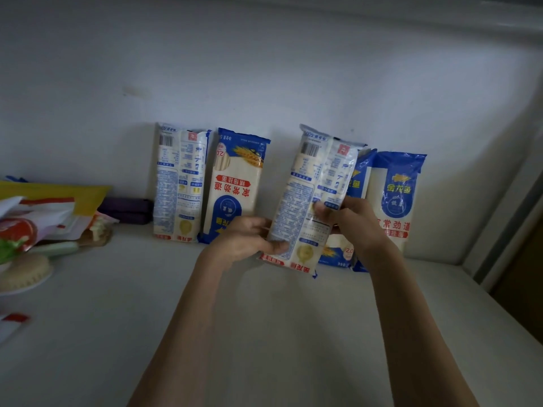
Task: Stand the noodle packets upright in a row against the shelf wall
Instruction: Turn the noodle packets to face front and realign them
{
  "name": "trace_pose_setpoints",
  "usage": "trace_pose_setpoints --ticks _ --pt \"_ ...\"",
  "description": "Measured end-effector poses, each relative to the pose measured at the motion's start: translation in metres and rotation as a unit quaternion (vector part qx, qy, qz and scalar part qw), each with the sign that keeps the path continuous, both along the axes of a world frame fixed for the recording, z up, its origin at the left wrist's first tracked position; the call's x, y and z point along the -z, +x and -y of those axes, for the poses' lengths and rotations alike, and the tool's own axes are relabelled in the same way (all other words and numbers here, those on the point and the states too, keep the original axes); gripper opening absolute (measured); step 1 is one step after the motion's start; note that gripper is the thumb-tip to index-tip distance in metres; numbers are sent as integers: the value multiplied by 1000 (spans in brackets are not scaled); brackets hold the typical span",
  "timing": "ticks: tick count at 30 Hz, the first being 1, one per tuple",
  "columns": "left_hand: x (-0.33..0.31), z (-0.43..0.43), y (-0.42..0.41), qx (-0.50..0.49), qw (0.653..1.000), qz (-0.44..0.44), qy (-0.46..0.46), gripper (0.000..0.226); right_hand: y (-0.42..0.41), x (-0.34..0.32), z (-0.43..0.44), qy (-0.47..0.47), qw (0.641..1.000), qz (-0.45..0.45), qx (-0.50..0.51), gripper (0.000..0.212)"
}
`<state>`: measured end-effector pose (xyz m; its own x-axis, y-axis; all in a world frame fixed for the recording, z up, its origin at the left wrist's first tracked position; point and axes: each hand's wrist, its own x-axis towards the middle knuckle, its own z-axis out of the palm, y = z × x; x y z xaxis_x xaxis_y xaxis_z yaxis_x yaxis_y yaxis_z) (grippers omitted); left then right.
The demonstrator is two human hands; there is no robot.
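Both my hands hold one noodle packet [314,183], its printed back facing me, tilted a little to the right and lifted just off the shelf. My left hand [246,239] grips its lower left edge; my right hand [349,221] grips its right side. Two packets stand upright against the wall on the left: a back-facing packet [177,183] and a blue-fronted packet [235,183]. On the right another blue-fronted packet [395,198] leans on the wall, and a further packet [357,177] is mostly hidden behind the held one.
The white shelf floor [147,318] stretches toward me, with the shelf wall [264,83] behind. At left lie a purple box [126,210], a yellow bag [58,195], food wrappers and a plate [23,277]. A side wall [499,186] closes the right.
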<state>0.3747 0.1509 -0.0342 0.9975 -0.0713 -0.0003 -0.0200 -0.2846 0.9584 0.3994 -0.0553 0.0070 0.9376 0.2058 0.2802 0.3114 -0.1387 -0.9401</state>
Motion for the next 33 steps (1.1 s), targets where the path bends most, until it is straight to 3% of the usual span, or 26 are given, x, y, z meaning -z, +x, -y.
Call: trace_pose_setpoints --ticks 3,8,12,16,19,20,21,24,25,28,30,33 --pt "0 3 -3 17 999 -6 41 48 0 -2 5 14 1000 -7 12 14" --pt "-2 8 -5 29 999 12 12 36 -3 -4 4 29 999 -16 21 19" --pt "0 6 -6 -37 996 72 -39 40 -1 -13 -7 71 994 -36 71 24" --pt "-3 16 -6 -84 986 127 -66 32 -5 -31 -17 103 990 -83 42 31" --pt "-8 30 -5 -64 983 159 -70 29 -7 -38 -23 139 982 -85 93 84" --pt "-10 32 -4 -53 982 169 -66 29 -8 -37 -22 141 980 -76 117 93" --pt "-11 33 -4 -39 982 175 -58 30 -8 -35 -20 146 978 -62 133 87" --pt "-15 31 -4 15 987 158 -17 34 -13 -32 -12 162 978 -29 127 28" --pt "-15 31 -4 40 989 144 -17 35 -14 -32 -8 160 980 -21 117 19" --pt "-11 30 -4 122 983 68 -119 36 -13 -29 0 159 984 -35 65 29" --pt "-5 29 -3 137 977 9 -165 52 -13 -28 1 164 985 -51 11 34" --pt "7 28 -4 155 966 -75 -192 33 -15 -25 -2 249 962 -89 -72 28"
